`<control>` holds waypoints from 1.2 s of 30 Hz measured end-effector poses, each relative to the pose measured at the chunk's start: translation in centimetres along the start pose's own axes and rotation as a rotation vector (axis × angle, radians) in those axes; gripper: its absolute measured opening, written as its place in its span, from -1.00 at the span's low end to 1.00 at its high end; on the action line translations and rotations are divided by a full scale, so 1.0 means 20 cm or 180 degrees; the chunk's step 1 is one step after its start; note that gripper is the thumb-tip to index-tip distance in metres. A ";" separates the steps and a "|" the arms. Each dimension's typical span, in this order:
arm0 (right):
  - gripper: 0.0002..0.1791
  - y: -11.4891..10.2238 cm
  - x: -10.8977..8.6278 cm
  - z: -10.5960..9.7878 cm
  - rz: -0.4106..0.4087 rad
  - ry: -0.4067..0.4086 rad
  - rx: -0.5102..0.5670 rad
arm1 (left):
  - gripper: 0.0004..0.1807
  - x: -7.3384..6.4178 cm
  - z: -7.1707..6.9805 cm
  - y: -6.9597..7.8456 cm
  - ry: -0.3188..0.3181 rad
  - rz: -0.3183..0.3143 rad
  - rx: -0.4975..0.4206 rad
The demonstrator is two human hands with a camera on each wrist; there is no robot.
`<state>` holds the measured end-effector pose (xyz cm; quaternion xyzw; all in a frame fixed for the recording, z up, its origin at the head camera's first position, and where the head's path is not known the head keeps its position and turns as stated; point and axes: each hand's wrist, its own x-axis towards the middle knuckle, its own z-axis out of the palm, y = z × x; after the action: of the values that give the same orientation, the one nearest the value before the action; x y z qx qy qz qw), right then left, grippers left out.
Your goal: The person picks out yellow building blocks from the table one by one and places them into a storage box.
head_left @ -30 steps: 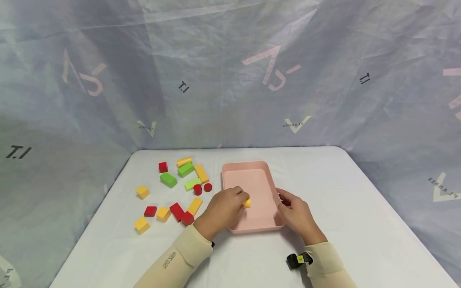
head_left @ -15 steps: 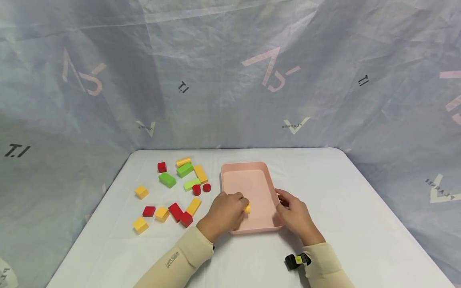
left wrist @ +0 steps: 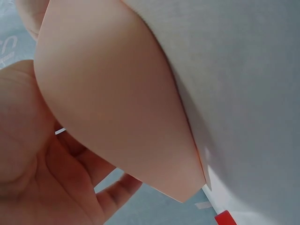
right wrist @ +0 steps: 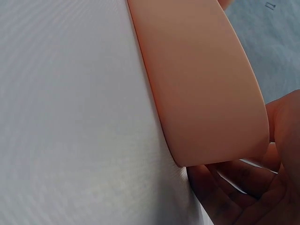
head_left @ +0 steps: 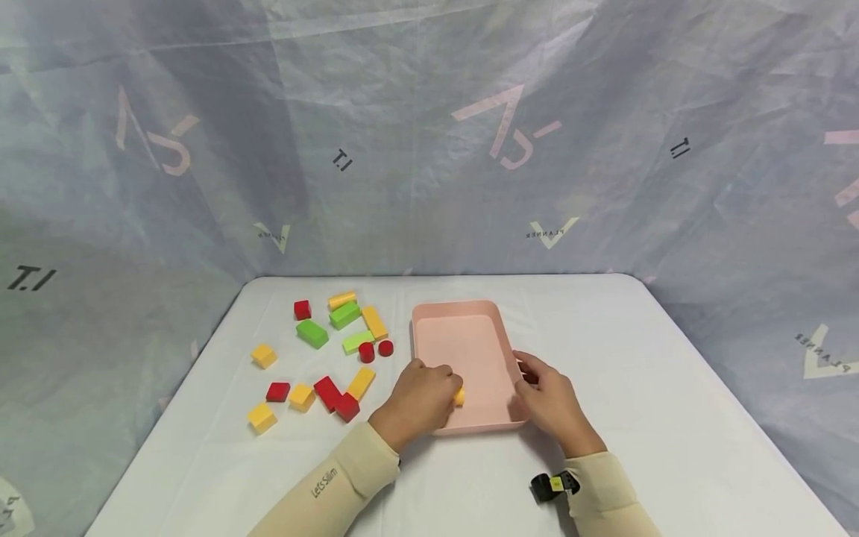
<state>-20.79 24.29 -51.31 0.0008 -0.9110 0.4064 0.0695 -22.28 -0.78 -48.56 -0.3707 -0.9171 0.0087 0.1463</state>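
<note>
The left hand, with the yellow piece gripped in its curled fingers, has moved a little toward the near edge of the pink tray over the last second; the piece now sits just inside the tray's near left part, mostly covered by the hand, and I cannot tell whether it touches the floor of the tray; the right hand has stayed at the tray's right wall, its fingers curled on the rim, and the tray has hardly shifted.

For the work in hand, I judge this to be fine placing of the piece while the right hand steadies the tray; no other piece shows inside it, though the left hand hides one part; left of the tray, the red cylinder, light green block, red cube and other loose pieces lie untouched on the table.
</note>
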 end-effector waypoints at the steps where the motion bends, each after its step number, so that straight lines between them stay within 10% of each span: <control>1: -0.41 0.00 0.00 0.00 -0.0008 0.0003 -0.0004 | -0.89 0.00 0.00 0.00 0.0004 0.0000 -0.0009; 22: -0.42 0.00 0.00 0.00 0.0015 -0.0018 0.0008 | -0.76 -0.01 -0.13 -0.06 -0.0123 -0.0293 -0.0367; 36: -0.43 -0.02 -0.01 -0.01 0.0048 -0.0046 -0.0018 | -0.73 -0.06 -0.25 -0.24 -0.0062 -0.0753 -0.0399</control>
<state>-20.62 24.10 -50.92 -0.0035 -0.9127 0.4043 0.0599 -23.36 -5.47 -43.58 -0.2682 -0.9546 -0.0624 0.1139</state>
